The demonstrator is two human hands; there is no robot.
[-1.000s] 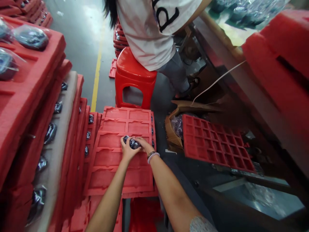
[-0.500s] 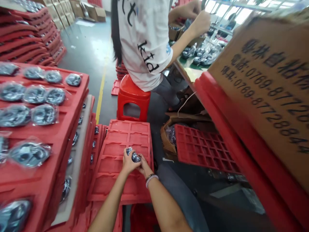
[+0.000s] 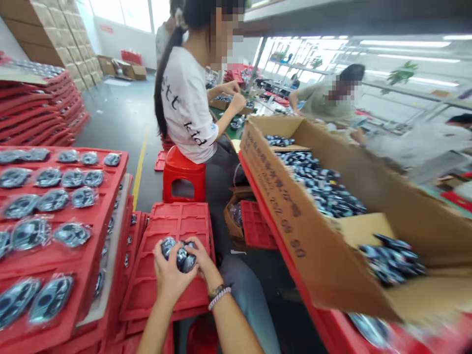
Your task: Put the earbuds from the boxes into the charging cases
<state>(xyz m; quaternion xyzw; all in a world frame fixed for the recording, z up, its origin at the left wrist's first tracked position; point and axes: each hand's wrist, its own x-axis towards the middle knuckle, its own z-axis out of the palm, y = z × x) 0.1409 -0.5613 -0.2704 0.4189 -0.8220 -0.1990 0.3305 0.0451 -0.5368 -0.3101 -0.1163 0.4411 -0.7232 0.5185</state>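
My left hand (image 3: 168,275) and my right hand (image 3: 201,262) are both closed around a small cluster of shiny dark parts in clear bags (image 3: 179,253). I hold them just above an empty red foam tray (image 3: 177,223) that tops a low stack in front of me. A beaded bracelet sits on my right wrist.
Left of me stands a taller stack of red trays (image 3: 92,206) filled with bagged dark parts. To the right an open cardboard box (image 3: 295,206) holds many dark parts. A person sits ahead on a red stool (image 3: 182,179); others work at a bench beyond.
The view has tilted up from the floor to the room. My hands, still holding the parts, have come nearer to me and slightly left over the tray.
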